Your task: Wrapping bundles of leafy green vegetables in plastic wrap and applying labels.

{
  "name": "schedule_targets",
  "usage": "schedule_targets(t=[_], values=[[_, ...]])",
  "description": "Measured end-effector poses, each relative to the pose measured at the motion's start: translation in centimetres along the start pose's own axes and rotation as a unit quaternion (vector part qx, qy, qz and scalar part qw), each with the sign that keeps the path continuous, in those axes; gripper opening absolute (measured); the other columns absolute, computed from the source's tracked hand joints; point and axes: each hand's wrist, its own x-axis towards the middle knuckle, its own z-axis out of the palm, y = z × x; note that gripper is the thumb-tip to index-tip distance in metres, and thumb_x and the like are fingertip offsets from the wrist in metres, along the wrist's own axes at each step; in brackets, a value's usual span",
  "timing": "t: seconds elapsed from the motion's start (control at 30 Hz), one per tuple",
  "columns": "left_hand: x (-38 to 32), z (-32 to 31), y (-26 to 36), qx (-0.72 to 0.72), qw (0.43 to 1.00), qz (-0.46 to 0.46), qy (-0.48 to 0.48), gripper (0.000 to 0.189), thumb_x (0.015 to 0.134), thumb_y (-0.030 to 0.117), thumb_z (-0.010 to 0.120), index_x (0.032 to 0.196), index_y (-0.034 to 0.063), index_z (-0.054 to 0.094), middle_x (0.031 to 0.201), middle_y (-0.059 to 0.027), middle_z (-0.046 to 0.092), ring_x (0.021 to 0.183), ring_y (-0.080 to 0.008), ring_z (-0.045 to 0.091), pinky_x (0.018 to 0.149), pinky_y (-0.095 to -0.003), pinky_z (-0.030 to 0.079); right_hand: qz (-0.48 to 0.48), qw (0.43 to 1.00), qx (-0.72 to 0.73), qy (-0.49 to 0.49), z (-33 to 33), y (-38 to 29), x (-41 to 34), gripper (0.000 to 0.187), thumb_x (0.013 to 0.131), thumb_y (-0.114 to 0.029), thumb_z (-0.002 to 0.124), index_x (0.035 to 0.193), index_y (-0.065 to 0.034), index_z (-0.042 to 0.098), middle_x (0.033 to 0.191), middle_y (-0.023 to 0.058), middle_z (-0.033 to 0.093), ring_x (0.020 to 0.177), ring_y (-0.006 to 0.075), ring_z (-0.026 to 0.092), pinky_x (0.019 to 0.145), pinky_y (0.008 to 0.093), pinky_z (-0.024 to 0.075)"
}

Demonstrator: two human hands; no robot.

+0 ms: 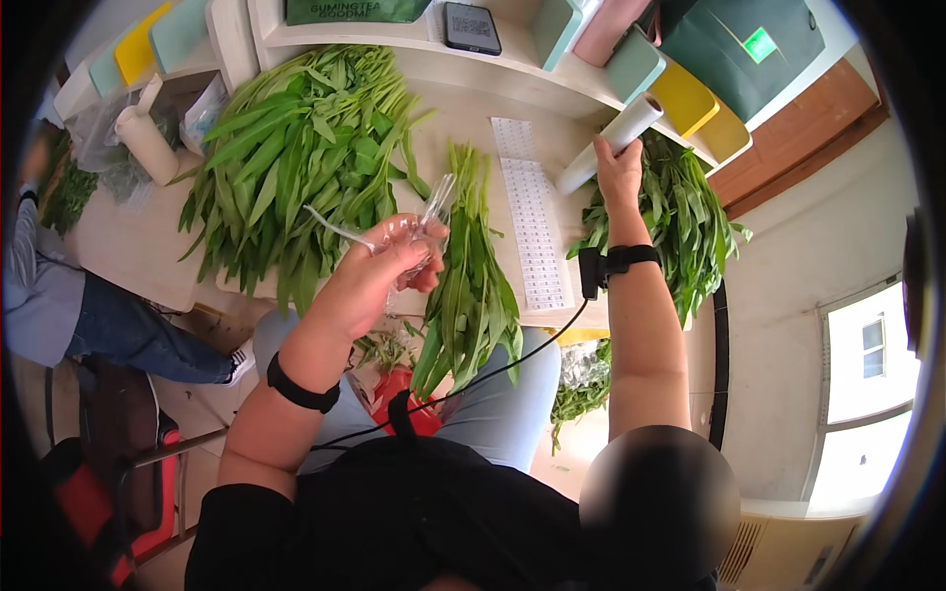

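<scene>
My left hand [388,258] is closed around crumpled clear plastic film [437,198], which sticks out past the fingers. Just beside it a small bunch of long-leaved greens [469,273], like water spinach, lies with stems away from me and leaf tips hanging over the table's near edge. At the back right, my right hand [621,168] grips a roll of clear plastic [639,118], tilted with its open core up. Under and beside that arm lies another pile of greens [684,221]. A strip sheet of small printed labels [528,221] rests between the hands.
A large heap of greens [288,162] covers the table's left part. Behind stands a shelf [510,55] with a phone [471,28] on it. A beige jug [144,140] and plastic bags [96,140] are far left, near another person [44,295]. A cable [510,366] crosses my lap.
</scene>
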Motion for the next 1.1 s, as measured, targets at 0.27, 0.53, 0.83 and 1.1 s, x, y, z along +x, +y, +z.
schedule_targets(t=[0.27,0.53,0.83,1.1], values=[[1.5,0.3,-0.6,-0.027,0.999,0.035,0.008,0.023,0.090,0.013,0.054,0.109,0.0021,0.058,0.084,0.0000,0.058,0.076,-0.0084,0.053,0.069,-0.0238,0.043,0.003,0.996,0.087,-0.016,-0.3,2.6,-0.1,0.055,0.079,-0.034,0.070,0.115,0.0014,0.047,0.091,0.0097,0.059,0.080,0.0225,0.058,0.074,0.0350,0.0471],[0.7,1.7,-1.6,0.008,0.989,0.140,0.042,0.026,0.086,0.007,0.059,0.111,0.0033,0.055,0.084,0.0017,0.053,0.076,-0.0070,0.051,0.070,-0.0222,0.044,-0.028,0.920,0.261,-0.293,-8.1,-12.1,-12.0,0.054,0.092,-0.048,0.048,0.117,0.0000,0.052,0.102,0.0089,0.060,0.094,0.0156,0.057,0.076,0.0292,0.0485],[-1.5,3.4,-2.6,0.039,0.983,0.176,0.021,0.020,0.088,0.011,0.059,0.106,0.0049,0.054,0.086,0.0000,0.055,0.076,-0.0083,0.053,0.071,-0.0254,0.046,0.087,0.838,0.473,-0.259,-5.1,-15.7,-21.0,0.013,0.090,-0.015,0.060,0.094,-0.0026,0.057,0.086,0.0022,0.061,0.076,0.0101,0.056,0.074,0.0250,0.0465],[-3.4,0.8,-1.8,-0.099,0.979,0.141,0.108,0.015,0.092,0.022,0.055,0.092,0.0078,0.055,0.082,-0.0034,0.058,0.073,-0.0143,0.057,0.069,-0.0320,0.049,0.175,0.759,0.595,-0.200,-5.5,-15.3,-22.5,0.009,0.092,-0.013,0.056,0.094,-0.0050,0.060,0.080,0.0004,0.059,0.064,0.0086,0.054,0.062,0.0256,0.0487]])
